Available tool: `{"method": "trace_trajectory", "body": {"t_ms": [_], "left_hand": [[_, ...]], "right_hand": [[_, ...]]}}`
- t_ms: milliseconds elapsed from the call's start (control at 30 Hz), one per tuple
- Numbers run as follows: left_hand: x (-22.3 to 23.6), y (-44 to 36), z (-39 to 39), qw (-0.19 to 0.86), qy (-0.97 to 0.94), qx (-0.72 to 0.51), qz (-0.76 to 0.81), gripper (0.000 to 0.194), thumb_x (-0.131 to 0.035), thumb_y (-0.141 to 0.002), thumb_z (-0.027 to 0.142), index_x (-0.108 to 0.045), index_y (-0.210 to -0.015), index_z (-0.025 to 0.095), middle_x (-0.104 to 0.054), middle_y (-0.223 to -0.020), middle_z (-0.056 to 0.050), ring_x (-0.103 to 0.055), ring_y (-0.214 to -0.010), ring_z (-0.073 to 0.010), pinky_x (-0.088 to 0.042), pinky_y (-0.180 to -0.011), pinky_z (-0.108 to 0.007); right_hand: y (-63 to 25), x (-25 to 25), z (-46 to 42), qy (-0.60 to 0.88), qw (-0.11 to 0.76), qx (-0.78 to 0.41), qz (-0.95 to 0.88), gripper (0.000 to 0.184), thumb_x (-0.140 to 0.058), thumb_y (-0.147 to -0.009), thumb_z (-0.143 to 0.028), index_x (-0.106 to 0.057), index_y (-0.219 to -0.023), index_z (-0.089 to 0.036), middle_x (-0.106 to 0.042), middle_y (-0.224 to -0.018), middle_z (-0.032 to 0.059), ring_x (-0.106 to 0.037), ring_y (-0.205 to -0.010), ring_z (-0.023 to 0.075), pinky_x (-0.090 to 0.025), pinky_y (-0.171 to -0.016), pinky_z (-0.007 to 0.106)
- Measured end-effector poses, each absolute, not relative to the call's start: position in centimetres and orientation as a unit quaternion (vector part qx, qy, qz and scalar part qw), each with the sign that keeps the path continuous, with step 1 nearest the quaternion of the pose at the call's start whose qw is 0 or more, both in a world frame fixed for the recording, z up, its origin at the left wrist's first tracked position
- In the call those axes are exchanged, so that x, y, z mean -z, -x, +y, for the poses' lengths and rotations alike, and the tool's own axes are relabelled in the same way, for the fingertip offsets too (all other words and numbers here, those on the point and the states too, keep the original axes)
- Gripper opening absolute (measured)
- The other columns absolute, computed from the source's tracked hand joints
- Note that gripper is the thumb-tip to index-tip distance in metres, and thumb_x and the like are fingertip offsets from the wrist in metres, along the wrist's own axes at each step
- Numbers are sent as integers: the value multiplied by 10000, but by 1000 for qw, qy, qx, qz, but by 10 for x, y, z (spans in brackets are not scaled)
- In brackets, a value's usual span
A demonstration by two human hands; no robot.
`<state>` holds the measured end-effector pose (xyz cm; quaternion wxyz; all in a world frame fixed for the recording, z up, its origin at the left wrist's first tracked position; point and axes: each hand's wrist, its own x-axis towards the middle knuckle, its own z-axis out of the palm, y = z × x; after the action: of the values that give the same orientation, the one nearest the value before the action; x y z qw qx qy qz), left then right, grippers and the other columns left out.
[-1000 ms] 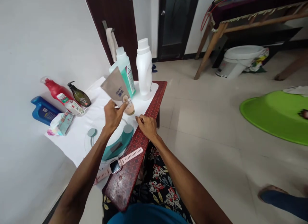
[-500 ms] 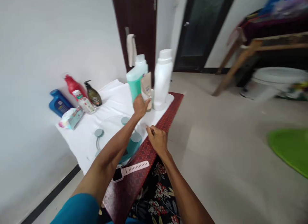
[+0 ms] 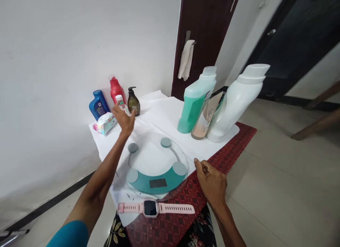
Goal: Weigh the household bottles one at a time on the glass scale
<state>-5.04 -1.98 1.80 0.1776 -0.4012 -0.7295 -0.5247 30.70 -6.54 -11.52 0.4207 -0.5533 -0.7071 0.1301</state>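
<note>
My left hand (image 3: 124, 120) reaches over the far left of the table with thumb and fingers spread, holding nothing. Just beyond it is a small clear bottle with a white cap (image 3: 120, 102), partly hidden by the fingers; whether they touch I cannot tell. A dark green pump bottle (image 3: 133, 102) stands to its right, and a tissue pack (image 3: 105, 123) lies to its left. My right hand (image 3: 212, 183) is loosely curled at the table's near right edge, with nothing visible in it. Between my arms lies a round glass scale (image 3: 156, 181).
Behind the small bottle are a red bottle (image 3: 115, 87) and a blue bottle (image 3: 98, 104). On the right stand a green liquid bottle (image 3: 193, 105), a tan tube (image 3: 208, 116) and a white bottle (image 3: 236, 102). A pink-strapped watch (image 3: 150, 208) lies at the front edge.
My left hand has left the tan tube, which stands between the green and white bottles, and moved left to the small bottles. My view has turned left; my right hand stays curled.
</note>
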Motion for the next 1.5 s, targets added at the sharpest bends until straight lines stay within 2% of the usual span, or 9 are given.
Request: {"method": "trace_trajectory", "body": {"t_ms": [133, 233, 433, 633, 900, 1033, 1167, 1333, 1500], "left_hand": [[-14, 115, 3, 108, 352, 482, -795, 873, -955, -753, 327, -475, -1455, 127, -528, -1510, -284, -453, -1511, -453, -390, -1262, -573], [-5, 129, 23, 74, 348, 479, -803, 819, -973, -720, 358, -519, -1361, 129, -568, -1434, -287, -508, -1455, -477, -430, -1220, -581], [1, 133, 30, 64, 314, 474, -820, 675, -897, -751, 231, -507, -1294, 140, -575, -1437, -302, -573, -1383, -478, -471, -1168, -605], [-7, 125, -5, 76, 361, 471, -801, 616, -924, -735, 267, -512, -1182, 168, -657, -1304, -212, -649, -1287, -401, -513, -1130, -504], [-49, 66, -99, 84, 539, 483, -685, 682, -975, -657, 527, -551, -1093, 218, -708, -1063, -55, -691, -899, -260, -590, -782, -397], [-49, 19, -134, 28, 614, 452, -646, 692, -957, -673, 614, -592, -1106, 215, -716, -1085, -73, -692, -925, -255, -562, -659, -332], [-30, -11, -145, -42, 636, 442, -631, 682, -979, -659, 568, -599, -1100, 212, -729, -1080, -76, -696, -898, -237, -534, -603, -290], [-13, -25, -143, -37, 622, 444, -644, 673, -1000, -650, 495, -592, -1100, 206, -729, -1068, -71, -695, -885, -226, -572, -660, -312], [-9, -28, -149, -78, 603, 457, -649, 812, -983, -659, 594, -574, -1246, 209, -707, -1249, -131, -718, -1016, -275, -627, -719, -363]], "right_hand": [[-309, 115, -63, 555, 407, -129, -713, 684, -387, -1029, -796, -452, -590, -275, -495, -482, 8, -442, -473, 175, -297, -595, 330], [-309, 112, -63, 559, 401, -130, -714, 682, -399, -1030, -789, -449, -589, -271, -500, -485, 1, -427, -458, 162, -305, -580, 323], [-304, 105, -66, 578, 395, -137, -700, 662, -422, -1021, -757, -411, -577, -265, -477, -487, -6, -410, -471, 148, -303, -594, 317], [-299, 101, -65, 595, 392, -156, -684, 576, -451, -999, -658, -387, -579, -269, -443, -493, -5, -404, -511, 153, -273, -620, 326], [-297, 97, -67, 609, 376, -163, -679, 492, -529, -983, -527, -420, -586, -257, -473, -528, -2, -406, -557, 152, -259, -637, 317], [-295, 94, -68, 619, 361, -166, -677, 459, -559, -986, -477, -449, -604, -247, -494, -555, 6, -414, -585, 157, -243, -650, 316], [-293, 93, -69, 625, 351, -160, -679, 429, -575, -1001, -452, -511, -637, -234, -550, -601, 22, -441, -611, 164, -226, -663, 321], [-292, 92, -70, 623, 344, -159, -684, 418, -578, -1020, -421, -567, -651, -224, -559, -605, 24, -462, -620, 169, -221, -662, 322], [-292, 90, -71, 620, 354, -160, -682, 419, -571, -1019, -414, -577, -645, -226, -540, -583, 15, -440, -607, 167, -226, -652, 323]]}}
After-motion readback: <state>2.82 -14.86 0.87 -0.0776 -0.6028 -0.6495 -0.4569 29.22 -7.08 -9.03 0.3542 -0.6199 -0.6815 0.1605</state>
